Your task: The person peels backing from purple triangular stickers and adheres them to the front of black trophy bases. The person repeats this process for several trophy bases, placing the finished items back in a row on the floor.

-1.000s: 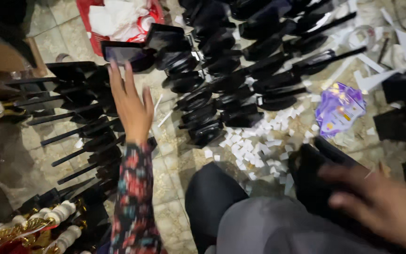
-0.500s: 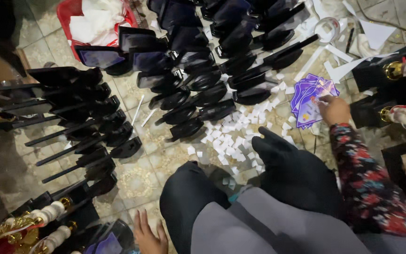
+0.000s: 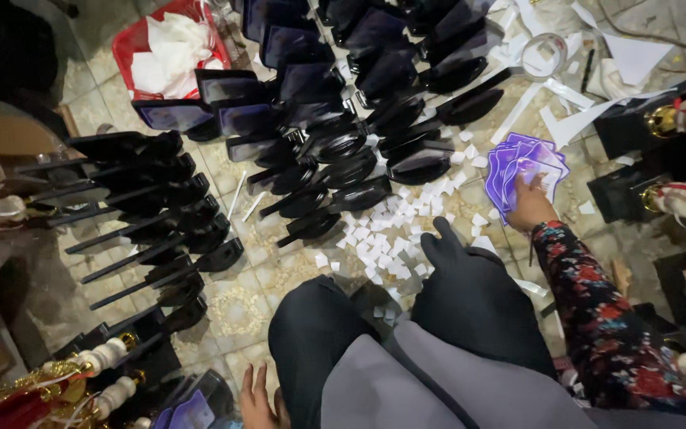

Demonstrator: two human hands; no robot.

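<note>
Purple cards (image 3: 527, 168), fanned in a loose stack, lie on the tiled floor (image 3: 248, 274) just past the person's right knee. The right hand (image 3: 532, 205) rests on their near edge, fingers spread flat over them, not clenched. The left hand (image 3: 257, 397) presses open-palmed on the floor beside the left leg. White paper scraps (image 3: 395, 238) are scattered between the cards and rows of black plaque stands (image 3: 335, 171).

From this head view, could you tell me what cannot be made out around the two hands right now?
- Left hand: cut off by the bottom edge, partly behind the knee; whether it holds anything cannot be told.
- Right hand: palm faces down on the purple cards, so its grip is hidden.
- Purple cards: print too small.
- Red basket: top cropped.
</note>
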